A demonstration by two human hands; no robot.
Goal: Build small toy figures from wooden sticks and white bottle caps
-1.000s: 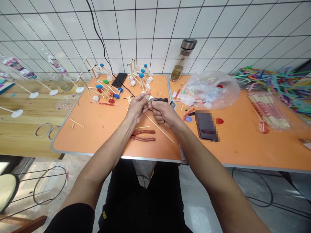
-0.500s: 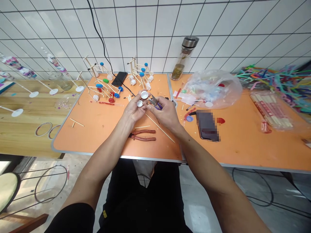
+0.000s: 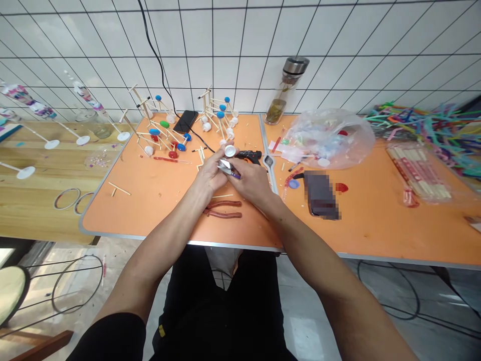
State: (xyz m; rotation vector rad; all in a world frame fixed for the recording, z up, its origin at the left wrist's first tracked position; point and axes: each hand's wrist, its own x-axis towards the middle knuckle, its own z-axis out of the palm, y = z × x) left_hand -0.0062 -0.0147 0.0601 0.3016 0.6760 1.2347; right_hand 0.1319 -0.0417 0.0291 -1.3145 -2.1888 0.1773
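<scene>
Hands [image 3: 251, 183] curled, holding white cap [image 3: 230, 151], scissors [image 3: 225, 167]

Red-handled pliers [image 3: 222, 209] lie on the orange folding table [image 3: 158, 195]; a glass infuser bottle [image 3: 280, 95] and clear plastic bag [image 3: 326, 140] stand beyond.

From here I read the bottle cap [image 3: 230, 151] as smooth white plastic, and the small scissors [image 3: 225, 167] as bright metal with glossy purple plastic handles. The tabletop [image 3: 158, 205] looks like matt orange laminate edged in metal. The pliers [image 3: 223, 209] have matt red grips, and the bag [image 3: 326, 140] is thin, glossy, clear plastic.
</scene>
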